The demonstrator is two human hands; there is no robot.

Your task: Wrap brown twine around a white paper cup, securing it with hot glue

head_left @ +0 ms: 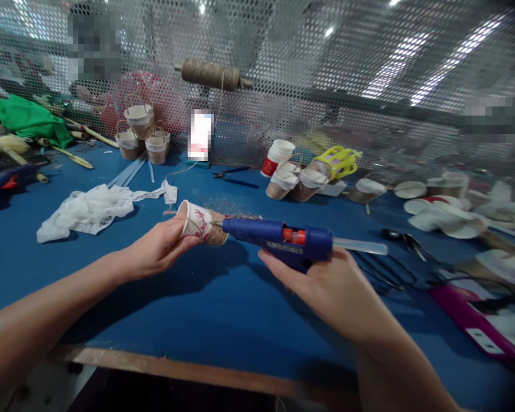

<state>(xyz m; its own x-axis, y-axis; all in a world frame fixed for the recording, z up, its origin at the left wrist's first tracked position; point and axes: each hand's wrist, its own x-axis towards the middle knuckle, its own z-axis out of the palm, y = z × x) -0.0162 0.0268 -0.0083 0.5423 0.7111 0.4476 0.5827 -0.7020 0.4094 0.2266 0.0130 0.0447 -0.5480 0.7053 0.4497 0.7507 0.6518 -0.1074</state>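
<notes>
My left hand (169, 243) grips a white paper cup (199, 220) with a red print, tipped on its side. Brown twine (217, 230) wraps the cup's base end, and a strand of it trails past my fingers. In my right hand (326, 289) is a blue hot glue gun (278, 239), its nozzle pointing left at the cup where the twine meets the bare paper. Whether the tip touches the cup I cannot tell. A clear glue stick (360, 246) sticks out of the gun's back end.
Twine runs down from a spool (210, 74) on the mesh panel. Left lies crumpled white cloth (94, 212); behind it stand twine-wrapped cups (139, 123). Pliers (236, 178) lie mid-table. More cups (283, 180) stand right of them. A purple power strip (472, 320) and scissors (412, 243) are at right.
</notes>
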